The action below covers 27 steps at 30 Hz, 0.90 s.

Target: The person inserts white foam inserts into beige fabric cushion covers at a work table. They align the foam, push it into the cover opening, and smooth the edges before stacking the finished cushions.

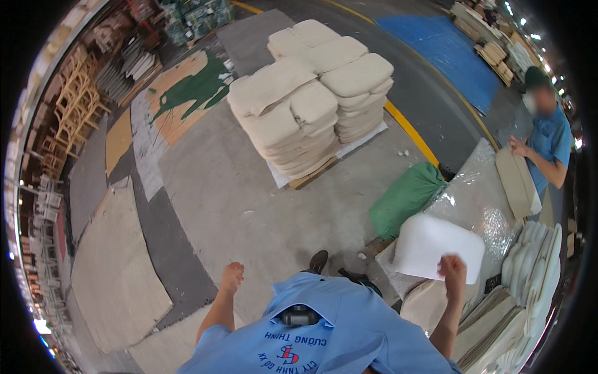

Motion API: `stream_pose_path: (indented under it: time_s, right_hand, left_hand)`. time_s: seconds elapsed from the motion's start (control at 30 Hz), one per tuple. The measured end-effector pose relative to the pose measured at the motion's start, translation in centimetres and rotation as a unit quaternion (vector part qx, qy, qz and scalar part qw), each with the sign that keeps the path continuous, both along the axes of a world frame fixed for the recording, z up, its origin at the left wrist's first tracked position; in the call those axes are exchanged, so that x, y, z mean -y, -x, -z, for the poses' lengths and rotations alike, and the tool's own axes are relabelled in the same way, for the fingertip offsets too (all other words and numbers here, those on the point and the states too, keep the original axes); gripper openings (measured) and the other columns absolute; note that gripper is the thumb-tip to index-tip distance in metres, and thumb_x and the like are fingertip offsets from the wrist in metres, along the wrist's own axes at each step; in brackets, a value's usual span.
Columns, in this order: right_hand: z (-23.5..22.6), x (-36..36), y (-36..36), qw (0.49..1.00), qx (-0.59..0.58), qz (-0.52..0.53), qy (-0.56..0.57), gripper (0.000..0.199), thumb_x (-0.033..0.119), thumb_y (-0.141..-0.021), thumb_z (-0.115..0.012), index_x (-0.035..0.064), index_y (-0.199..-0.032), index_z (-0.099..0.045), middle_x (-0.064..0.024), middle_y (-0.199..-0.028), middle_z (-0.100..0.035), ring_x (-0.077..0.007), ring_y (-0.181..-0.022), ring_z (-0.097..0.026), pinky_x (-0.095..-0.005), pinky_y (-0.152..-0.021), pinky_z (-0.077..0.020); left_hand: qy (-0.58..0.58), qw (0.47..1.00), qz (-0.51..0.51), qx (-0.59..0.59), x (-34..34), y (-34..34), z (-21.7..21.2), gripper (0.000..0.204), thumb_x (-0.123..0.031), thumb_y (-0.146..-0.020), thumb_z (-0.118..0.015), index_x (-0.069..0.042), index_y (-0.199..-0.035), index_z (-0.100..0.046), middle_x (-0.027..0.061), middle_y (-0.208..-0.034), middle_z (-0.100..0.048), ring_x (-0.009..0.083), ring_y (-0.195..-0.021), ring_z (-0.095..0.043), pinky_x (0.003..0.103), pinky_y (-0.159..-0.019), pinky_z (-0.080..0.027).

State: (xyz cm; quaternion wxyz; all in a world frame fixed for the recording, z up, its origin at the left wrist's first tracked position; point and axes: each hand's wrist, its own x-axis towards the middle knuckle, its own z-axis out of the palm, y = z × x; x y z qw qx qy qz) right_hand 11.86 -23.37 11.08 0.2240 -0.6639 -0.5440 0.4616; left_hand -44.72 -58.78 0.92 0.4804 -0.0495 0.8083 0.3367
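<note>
My left hand (233, 275) hangs over the concrete floor at my left side, its fingers curled in, with no thing visible in it. On my right, a white foam pad (430, 240) with rounded corners lies over a table covered in clear plastic film. My right hand (453, 268) is closed at the pad's near edge, slightly blurred; the exact finger contact is hard to see. Beneath and nearer to me is a beige cushion piece (423, 305). Beside that arm lie stacked beige covers (492, 327) and a pile of pale cushions (529, 274).
Ahead, tall stacks of cream cushions (311, 93) stand on a pallet (314, 173). A green sack (408, 199) lies by the film-covered table (479, 187). At far right, a co-worker (548, 134) handles a beige cushion (516, 181). Flattened cardboard (118, 268) and chair frames (78, 103) are at left.
</note>
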Motion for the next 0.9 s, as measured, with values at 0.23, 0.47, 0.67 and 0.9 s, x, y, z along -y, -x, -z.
stream_pose_path:
  time_s: [0.23, 0.47, 0.67, 0.9]
  right_hand:
    - [-20.4, 0.9, 29.5, 0.775, -0.423, -0.463, -0.08, 0.051, 0.039, -0.078, -0.097, 0.004, -0.104, -0.071, -0.0064, -0.104, -0.068, -0.0199, -0.099, -0.066, -0.034, -0.089, -0.0505]
    - [-24.4, 4.1, 37.5, 0.566, -0.458, -0.685, -0.031, 0.046, 0.038, -0.084, -0.092, 0.0037, -0.106, -0.071, -0.0052, -0.104, -0.069, -0.0184, -0.098, -0.065, -0.0336, -0.088, -0.0511]
    - [-24.4, 5.3, 41.1, 0.495, -0.417, -0.762, -0.006, 0.042, 0.037, -0.089, -0.087, 0.0034, -0.108, -0.071, -0.0042, -0.104, -0.069, -0.0171, -0.097, -0.065, -0.0333, -0.087, -0.0517]
    - [-23.0, 5.9, 43.4, 0.442, -0.371, -0.816, 0.03, 0.037, 0.035, -0.094, -0.082, 0.0031, -0.11, -0.072, -0.0031, -0.104, -0.07, -0.0156, -0.096, -0.065, -0.033, -0.087, -0.0524]
  left_hand:
    - [0.037, 0.996, 0.005, 0.087, 2.5, -5.8, 4.3, 0.053, -0.028, -0.096, -0.069, -0.014, -0.147, -0.062, 0.0056, -0.112, -0.075, 0.0192, -0.08, -0.068, 0.033, -0.067, -0.051]
    - [0.009, 0.986, -0.107, 0.125, 6.1, -8.4, 5.7, 0.05, -0.024, -0.098, -0.067, -0.011, -0.146, -0.063, 0.0067, -0.117, -0.075, 0.0216, -0.085, -0.069, 0.035, -0.07, -0.051]
    - [0.043, 0.981, -0.128, 0.139, 12.6, -8.5, 7.2, 0.044, -0.017, -0.098, -0.066, -0.005, -0.14, -0.065, 0.0104, -0.11, -0.075, 0.0213, -0.086, -0.069, 0.037, -0.069, -0.054]
    - [0.037, 0.983, -0.176, 0.044, 12.7, -8.3, 7.3, 0.042, -0.012, -0.098, -0.065, -0.004, -0.139, -0.065, 0.0109, -0.108, -0.075, 0.0219, -0.089, -0.07, 0.039, -0.071, -0.057]
